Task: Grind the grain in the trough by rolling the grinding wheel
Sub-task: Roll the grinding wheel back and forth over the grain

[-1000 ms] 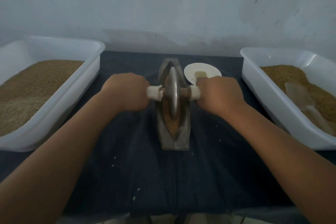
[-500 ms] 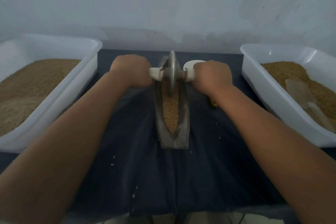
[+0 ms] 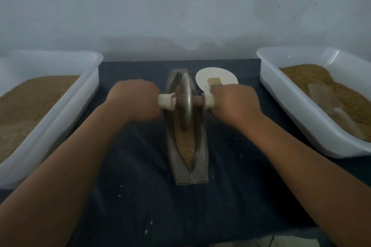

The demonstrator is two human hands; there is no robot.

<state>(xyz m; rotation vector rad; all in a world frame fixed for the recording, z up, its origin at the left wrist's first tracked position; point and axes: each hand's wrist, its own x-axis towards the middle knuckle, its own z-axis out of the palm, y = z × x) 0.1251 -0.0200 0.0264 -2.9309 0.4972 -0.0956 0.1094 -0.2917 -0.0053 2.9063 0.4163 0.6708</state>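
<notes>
Your left hand [image 3: 134,103] is curled tight round the white handle [image 3: 165,102] on the left of the wheel [image 3: 185,102]. Your right hand [image 3: 234,104] is closed in the same way on the handle's right end, knuckles up on both. The wheel stands upright on edge in the trough [image 3: 192,176], a little beyond its middle, with its rim sunk into the grain [image 3: 185,146]. The grain fills the groove from the wheel towards you, tapering to a point at the near end. The trough lies lengthwise away from you on a dark cloth [image 3: 140,196], which has a few stray kernels on it. Just beyond your right hand lies a white plate [image 3: 222,77] with a small tan object on it, too blurred to name. A white tub [image 3: 66,118] of grain sits at your left, and another tub [image 3: 297,110] at your right has a pale scoop [image 3: 325,100] lying on its grain.
</notes>
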